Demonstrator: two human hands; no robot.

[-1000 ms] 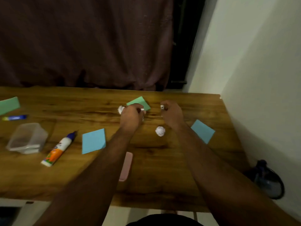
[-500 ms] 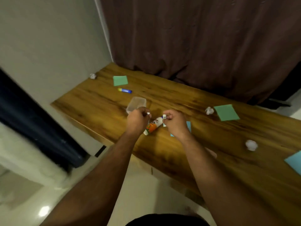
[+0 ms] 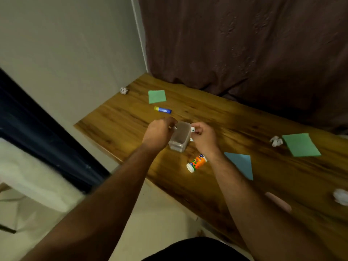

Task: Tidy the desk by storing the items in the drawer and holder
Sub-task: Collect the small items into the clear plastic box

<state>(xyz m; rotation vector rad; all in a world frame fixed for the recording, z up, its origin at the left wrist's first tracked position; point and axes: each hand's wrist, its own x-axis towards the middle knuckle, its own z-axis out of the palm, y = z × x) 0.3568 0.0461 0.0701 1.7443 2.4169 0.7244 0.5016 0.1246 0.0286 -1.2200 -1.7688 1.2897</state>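
Observation:
A clear plastic holder (image 3: 179, 137) stands on the wooden desk (image 3: 120, 121), between my two hands. My left hand (image 3: 159, 134) hovers at its left rim with curled fingers pinching a small white item. My right hand (image 3: 204, 136) is at its right rim and pinches another small white item (image 3: 192, 129). An orange and white glue bottle (image 3: 196, 163) lies just below my right wrist. A blue glue stick (image 3: 163, 109) lies beyond the holder.
Green notes (image 3: 157, 96) (image 3: 300, 145), a blue note (image 3: 242, 164), crumpled paper balls (image 3: 123, 90) (image 3: 276, 141) (image 3: 341, 196) and a pink flat object (image 3: 278, 202) are scattered on the desk. A dark curtain hangs behind. A wall bounds the desk's left end.
The view has swung left along the desk. Both hands, still pinching their small white items, have moved from over the glue bottle to either side of the clear holder.

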